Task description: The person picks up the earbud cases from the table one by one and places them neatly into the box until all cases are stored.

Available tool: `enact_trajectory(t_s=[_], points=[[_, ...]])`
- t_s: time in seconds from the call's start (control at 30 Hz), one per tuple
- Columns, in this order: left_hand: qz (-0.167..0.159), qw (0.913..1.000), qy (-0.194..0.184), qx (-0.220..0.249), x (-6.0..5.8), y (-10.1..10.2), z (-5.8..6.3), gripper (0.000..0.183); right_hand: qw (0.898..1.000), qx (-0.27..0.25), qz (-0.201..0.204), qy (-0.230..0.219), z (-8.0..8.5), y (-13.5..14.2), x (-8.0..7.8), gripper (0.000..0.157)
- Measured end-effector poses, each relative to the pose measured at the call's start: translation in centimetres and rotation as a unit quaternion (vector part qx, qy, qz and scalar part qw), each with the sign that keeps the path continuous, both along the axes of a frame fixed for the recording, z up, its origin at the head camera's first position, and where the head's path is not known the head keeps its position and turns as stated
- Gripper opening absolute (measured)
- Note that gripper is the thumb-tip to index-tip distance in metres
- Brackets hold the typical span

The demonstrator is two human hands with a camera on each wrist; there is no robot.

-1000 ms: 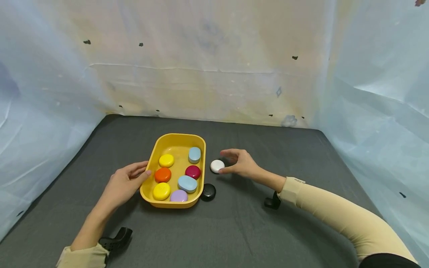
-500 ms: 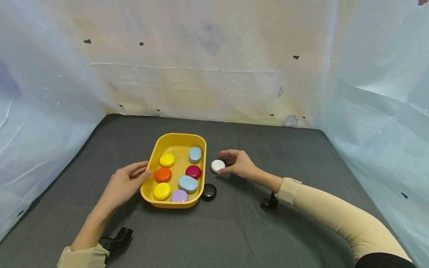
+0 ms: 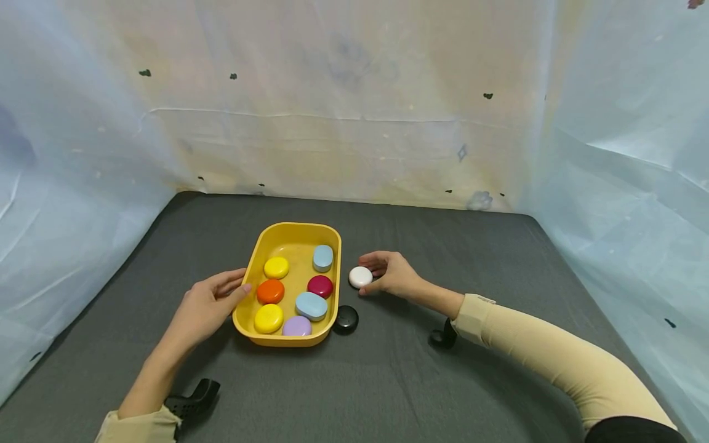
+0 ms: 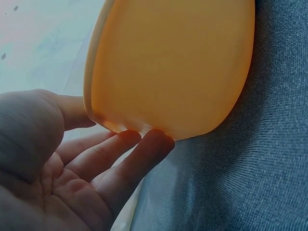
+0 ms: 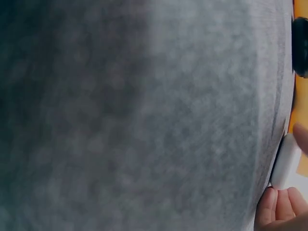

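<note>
A yellow plastic tray (image 3: 293, 340) stands on the dark cloth with its left rim pinched by my left hand (image 3: 206, 307). The thumb lies at the rim and the fingertips press the outer wall, as the left wrist view shows of the tray (image 4: 173, 62). To the right of the tray, a white round piece (image 3: 360, 277) lies on the cloth between the thumb and fingers of my right hand (image 3: 394, 275). The right wrist view has the fingertips (image 5: 276, 195) touching the edge of this white piece (image 5: 286, 161), with the thumb over its other end.
Inside the tray lie two yellow pieces (image 3: 268, 319), an orange one (image 3: 270, 291), two light blue ones (image 3: 311, 306), a dark red one (image 3: 320, 286) and a purple one (image 3: 297, 326). A black round piece (image 3: 346, 320) sits against the tray's right side. Plastic sheeting (image 3: 343, 141) surrounds the table.
My right hand has shifted slightly left, and its fingers have come in closer around the white piece. The left hand and the tray stay where they were.
</note>
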State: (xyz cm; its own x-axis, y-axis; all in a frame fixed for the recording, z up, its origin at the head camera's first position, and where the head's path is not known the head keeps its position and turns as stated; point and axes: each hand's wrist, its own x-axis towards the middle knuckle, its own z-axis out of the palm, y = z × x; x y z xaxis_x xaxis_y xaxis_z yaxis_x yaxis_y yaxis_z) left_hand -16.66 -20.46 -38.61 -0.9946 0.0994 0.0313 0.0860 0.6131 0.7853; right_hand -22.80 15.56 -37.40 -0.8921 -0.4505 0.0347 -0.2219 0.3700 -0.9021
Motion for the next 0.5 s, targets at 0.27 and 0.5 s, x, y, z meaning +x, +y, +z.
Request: enact_trajectory(t_s=[0.27,0.5], points=[[-0.001,1.0,0.0,-0.002,0.0,0.0,0.0,0.066,0.999,0.024,-0.019,0.007,-1.8,0.3,-1.2,0.061],[0.0,1.0,-0.007,-0.001,0.0,0.0,0.1,0.066,0.997,0.047,-0.064,0.011,-1.8,1.0,-2.0,0.06]])
